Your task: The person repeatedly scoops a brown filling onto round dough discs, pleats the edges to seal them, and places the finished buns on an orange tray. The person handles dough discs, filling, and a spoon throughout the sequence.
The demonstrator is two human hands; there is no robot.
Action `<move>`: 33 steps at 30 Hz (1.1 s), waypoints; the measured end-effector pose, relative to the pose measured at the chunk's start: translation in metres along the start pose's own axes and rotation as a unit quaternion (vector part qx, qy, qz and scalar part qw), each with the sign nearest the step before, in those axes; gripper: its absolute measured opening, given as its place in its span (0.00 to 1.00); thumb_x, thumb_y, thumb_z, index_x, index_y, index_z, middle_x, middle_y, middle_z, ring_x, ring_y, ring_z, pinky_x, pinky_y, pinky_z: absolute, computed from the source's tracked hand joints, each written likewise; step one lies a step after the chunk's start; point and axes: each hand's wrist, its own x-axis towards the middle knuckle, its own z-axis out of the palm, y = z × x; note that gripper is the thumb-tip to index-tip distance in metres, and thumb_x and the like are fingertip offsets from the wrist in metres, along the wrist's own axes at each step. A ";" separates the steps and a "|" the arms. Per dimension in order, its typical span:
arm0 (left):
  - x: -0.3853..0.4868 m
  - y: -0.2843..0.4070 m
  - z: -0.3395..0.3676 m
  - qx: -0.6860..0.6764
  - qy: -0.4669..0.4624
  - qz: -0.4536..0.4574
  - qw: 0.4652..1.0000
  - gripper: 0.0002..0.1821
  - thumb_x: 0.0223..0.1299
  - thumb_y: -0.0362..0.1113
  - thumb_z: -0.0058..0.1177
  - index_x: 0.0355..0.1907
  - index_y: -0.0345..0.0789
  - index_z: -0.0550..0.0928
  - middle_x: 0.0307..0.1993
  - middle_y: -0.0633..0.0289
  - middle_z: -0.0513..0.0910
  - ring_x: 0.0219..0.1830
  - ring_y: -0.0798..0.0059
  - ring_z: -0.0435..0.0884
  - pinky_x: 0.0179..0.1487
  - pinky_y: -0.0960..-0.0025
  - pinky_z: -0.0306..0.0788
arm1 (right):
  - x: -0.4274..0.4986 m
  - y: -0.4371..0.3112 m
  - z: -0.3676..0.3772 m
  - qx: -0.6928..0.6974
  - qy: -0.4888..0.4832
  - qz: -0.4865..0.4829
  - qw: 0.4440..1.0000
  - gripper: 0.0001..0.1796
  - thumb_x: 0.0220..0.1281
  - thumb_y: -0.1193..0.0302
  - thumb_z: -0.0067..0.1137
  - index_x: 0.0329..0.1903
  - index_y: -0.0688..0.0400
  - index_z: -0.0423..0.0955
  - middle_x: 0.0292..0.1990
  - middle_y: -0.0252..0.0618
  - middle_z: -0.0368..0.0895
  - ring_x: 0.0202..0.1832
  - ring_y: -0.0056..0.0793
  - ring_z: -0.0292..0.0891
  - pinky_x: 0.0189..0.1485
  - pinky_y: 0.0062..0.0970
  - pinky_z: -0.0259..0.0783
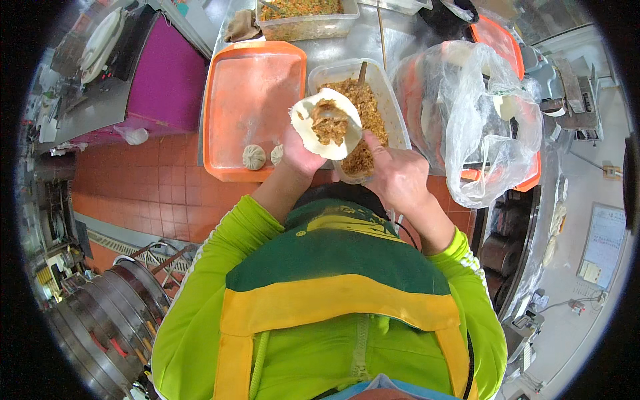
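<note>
My left hand (pixel 304 156) supports a round dough wrapper (pixel 312 140) from below, palm up. A mound of brown minced filling (pixel 330 124) lies on the middle of the wrapper. My right hand (pixel 402 175) has its index finger extended towards the wrapper's right edge, the other fingers curled. Whether it pinches the dough there I cannot tell. Behind the wrapper stands a clear plastic tub (pixel 398 107) of brown filling, with a utensil handle (pixel 362 73) sticking up from it. A pleated bun (pixel 254 157) sits on the orange tray (pixel 252 102), near a second bun (pixel 277 155) partly hidden by my left hand.
Another plastic tub (pixel 310 29) holds a vegetable filling at the back of the metal table (pixel 367 42). A large clear plastic bag (pixel 465 125) covers things to the right. At lower left are stacked round metal steamers (pixel 107 320). A purple-sided counter (pixel 165 82) stands at left.
</note>
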 end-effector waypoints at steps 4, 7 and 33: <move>0.005 -0.004 0.000 0.029 -0.001 0.018 0.999 0.24 0.76 0.48 0.35 0.61 0.35 0.75 0.59 0.55 0.79 0.60 0.58 0.78 0.65 0.51 0.71 | -0.009 0.000 -0.010 -0.007 0.046 0.033 0.998 0.31 0.45 0.75 0.58 0.59 0.61 0.77 0.18 0.34 0.74 0.17 0.33 0.73 0.21 0.34 0.69; 0.009 -0.008 -0.005 0.019 -0.044 0.006 0.999 0.24 0.77 0.46 0.34 0.64 0.34 0.73 0.60 0.52 0.78 0.62 0.57 0.76 0.67 0.52 0.70 | -0.011 -0.002 -0.008 -0.018 -0.039 0.010 0.999 0.30 0.45 0.77 0.58 0.58 0.60 0.78 0.18 0.36 0.75 0.17 0.34 0.74 0.22 0.34 0.70; 0.004 -0.047 0.032 0.079 0.009 0.032 0.996 0.25 0.76 0.47 0.36 0.63 0.31 0.72 0.59 0.50 0.78 0.61 0.56 0.77 0.66 0.52 0.71 | -0.015 0.033 0.041 0.496 0.046 0.427 0.754 0.07 0.64 0.72 0.65 0.41 0.63 0.81 0.31 0.30 0.82 0.34 0.16 0.73 0.40 0.19 0.71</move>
